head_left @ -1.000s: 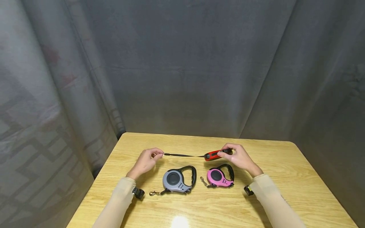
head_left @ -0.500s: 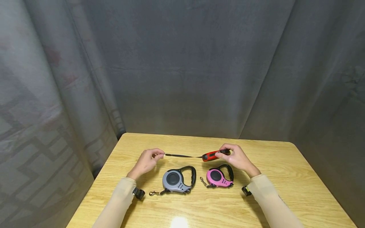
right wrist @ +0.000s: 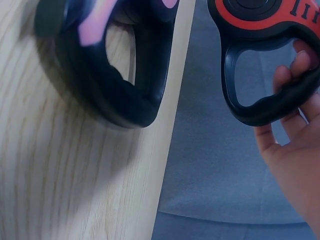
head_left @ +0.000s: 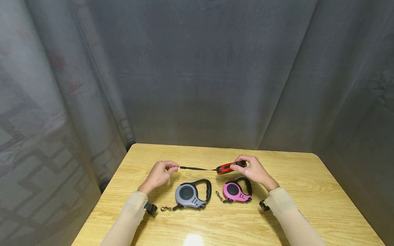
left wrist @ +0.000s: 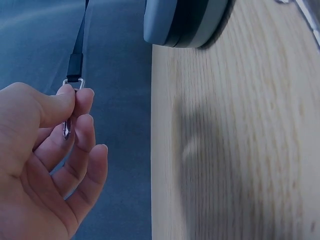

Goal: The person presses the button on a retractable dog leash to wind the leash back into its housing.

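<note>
My left hand [head_left: 157, 175] pinches the metal clip [left wrist: 67, 130] of a red and black retractable dog leash [head_left: 223, 168] between thumb and forefinger. From the clip a short black strap [head_left: 197, 168] runs taut to the leash's casing. With its fingers curled round the black handle [right wrist: 287, 102], my right hand [head_left: 254, 169] holds the casing above the table, edge-on in the head view. Closer to me lie a grey retractable leash [head_left: 185, 193] and a smaller pink one [head_left: 233, 191], side by side, handles to the right.
The light wooden table [head_left: 307, 198] has rounded far corners. Grey curtains [head_left: 197, 75] hang behind it and at both sides. The grey leash's clip [head_left: 166, 208] and the pink leash's clip [head_left: 219, 195] lie on the wood at their left.
My right hand has moved a little to the left with the red leash, and the strap between the hands has grown shorter. My left hand has barely shifted.
</note>
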Demonstrator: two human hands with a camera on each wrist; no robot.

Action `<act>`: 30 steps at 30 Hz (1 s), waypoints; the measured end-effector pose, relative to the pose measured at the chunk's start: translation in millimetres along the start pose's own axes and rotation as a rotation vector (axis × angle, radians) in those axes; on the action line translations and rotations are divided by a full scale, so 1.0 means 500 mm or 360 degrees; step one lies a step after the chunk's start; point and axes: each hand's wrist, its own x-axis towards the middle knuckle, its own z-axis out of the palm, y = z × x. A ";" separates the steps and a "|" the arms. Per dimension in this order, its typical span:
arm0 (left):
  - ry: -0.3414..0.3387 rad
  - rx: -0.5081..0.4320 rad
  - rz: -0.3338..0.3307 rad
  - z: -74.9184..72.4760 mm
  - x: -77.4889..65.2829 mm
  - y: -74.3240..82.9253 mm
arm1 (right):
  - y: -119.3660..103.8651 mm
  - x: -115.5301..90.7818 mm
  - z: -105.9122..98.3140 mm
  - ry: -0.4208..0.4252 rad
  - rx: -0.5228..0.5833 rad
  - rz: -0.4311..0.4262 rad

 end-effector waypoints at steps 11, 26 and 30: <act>-0.0010 -0.0024 0.0008 0.007 -0.002 0.000 | -0.003 0.004 0.006 -0.0002 0.0000 -0.0036; -0.0051 -0.0022 -0.0017 0.018 -0.004 0.006 | -0.008 0.008 0.019 -0.0012 0.0036 -0.0047; -0.0059 -0.0012 -0.0013 0.022 -0.005 0.006 | -0.012 0.008 0.020 -0.0014 0.0041 -0.0033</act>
